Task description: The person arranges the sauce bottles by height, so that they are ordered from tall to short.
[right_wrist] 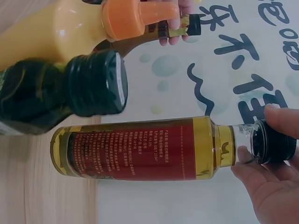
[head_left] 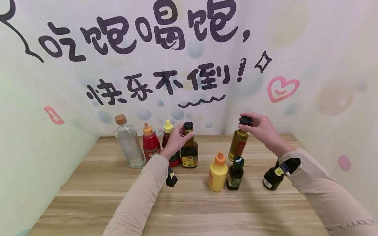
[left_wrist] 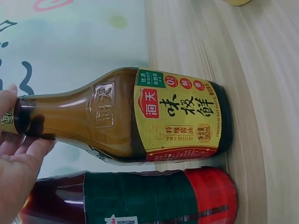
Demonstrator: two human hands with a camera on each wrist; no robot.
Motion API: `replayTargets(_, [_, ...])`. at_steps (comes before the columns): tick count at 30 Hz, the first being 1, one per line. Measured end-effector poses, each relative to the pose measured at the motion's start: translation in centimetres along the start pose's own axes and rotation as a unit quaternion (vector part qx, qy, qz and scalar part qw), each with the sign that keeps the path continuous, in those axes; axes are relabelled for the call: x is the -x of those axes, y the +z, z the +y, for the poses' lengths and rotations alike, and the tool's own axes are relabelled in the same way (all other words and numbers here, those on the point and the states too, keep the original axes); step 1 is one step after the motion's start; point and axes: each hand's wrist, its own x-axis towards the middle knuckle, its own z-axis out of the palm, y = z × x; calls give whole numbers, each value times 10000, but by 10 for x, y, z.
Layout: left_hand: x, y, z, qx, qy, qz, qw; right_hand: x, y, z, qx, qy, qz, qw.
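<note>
My left hand (head_left: 176, 141) grips the neck of a soy sauce bottle (head_left: 189, 151), which stands upright beside a dark red bottle with a yellow nozzle cap (head_left: 168, 126). Its yellow label (left_wrist: 182, 116) faces the left wrist camera. With thumb and fingers, my right hand (head_left: 262, 127) holds a slim bottle of yellow oil (head_left: 238, 145) at its black cap and glass neck; the bottle leans slightly in the head view. Its red label (right_wrist: 140, 151) shows in the right wrist view. Right in front of it stand a small dark green bottle (head_left: 235, 175) and a yellow squeeze bottle (head_left: 218, 177).
At the back left of the wooden table (head_left: 183, 209) stand a clear bottle with a brown cap (head_left: 129, 144) and a red sauce bottle with an orange cap (head_left: 151, 142). A small dark bottle (head_left: 272, 179) is partly behind my right wrist. A printed curtain (head_left: 165, 108) hangs behind.
</note>
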Motion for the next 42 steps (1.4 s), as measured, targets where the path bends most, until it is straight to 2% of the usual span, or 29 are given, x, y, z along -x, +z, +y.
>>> replayTargets(12, [2,1,-1,71,22,24,10000,-35,43,4,-172,226,-243,9993])
replayTargets(20, [2,1,-1,118,9,26,9999,-48,68,8,-400,27,-444,9982])
replayTargets(38, [2,1,-2,204,123,-47,9997,-53,90,13,-473,148,-712,9962])
replayTargets(42, [2,0,-2,107,47,-78,9999,-52,93,13,-485,194,-722,9960])
